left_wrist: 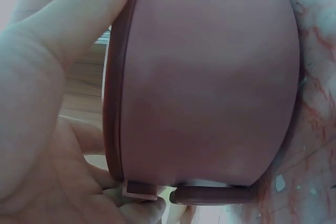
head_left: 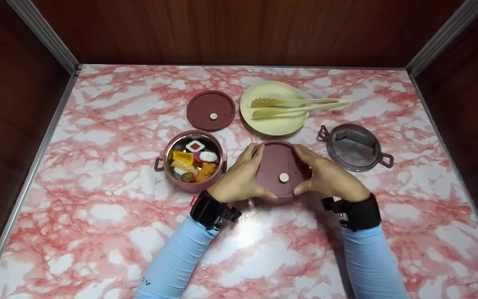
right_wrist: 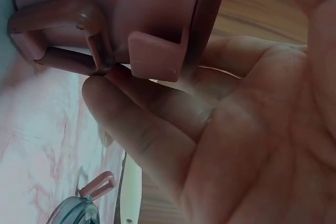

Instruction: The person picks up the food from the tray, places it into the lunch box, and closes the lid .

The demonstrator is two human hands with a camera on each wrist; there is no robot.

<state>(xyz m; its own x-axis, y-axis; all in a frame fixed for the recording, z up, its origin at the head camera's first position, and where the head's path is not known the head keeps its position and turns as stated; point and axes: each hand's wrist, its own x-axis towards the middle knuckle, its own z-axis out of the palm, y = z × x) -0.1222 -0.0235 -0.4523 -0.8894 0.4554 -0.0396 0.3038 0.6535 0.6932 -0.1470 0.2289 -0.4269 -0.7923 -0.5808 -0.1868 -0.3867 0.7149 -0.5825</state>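
A mauve round lid (head_left: 272,166) with a pale button sits on a pot (left_wrist: 210,77) in front of me. Around the lid's left edge, my left hand (head_left: 239,176) holds with its thumb at the near rim and its fingers at the far side. My right hand (head_left: 330,174) grips the opposite edge in the same way. In the left wrist view, fingers reach a side clip (left_wrist: 142,189) above a handle (left_wrist: 212,195). Another clip (right_wrist: 157,59) and handle (right_wrist: 58,11) show in the right wrist view, close to my fingers. Part of the rim is hidden by my hands.
An uncovered pot (head_left: 174,182) with several toy-like food pieces stands left. Behind it lies another mauve lid (head_left: 201,106). Tongs (head_left: 305,110) rest across a pale yellow plate (head_left: 272,126) at the back. A see-through lidded container (head_left: 353,145) with handles is at right.
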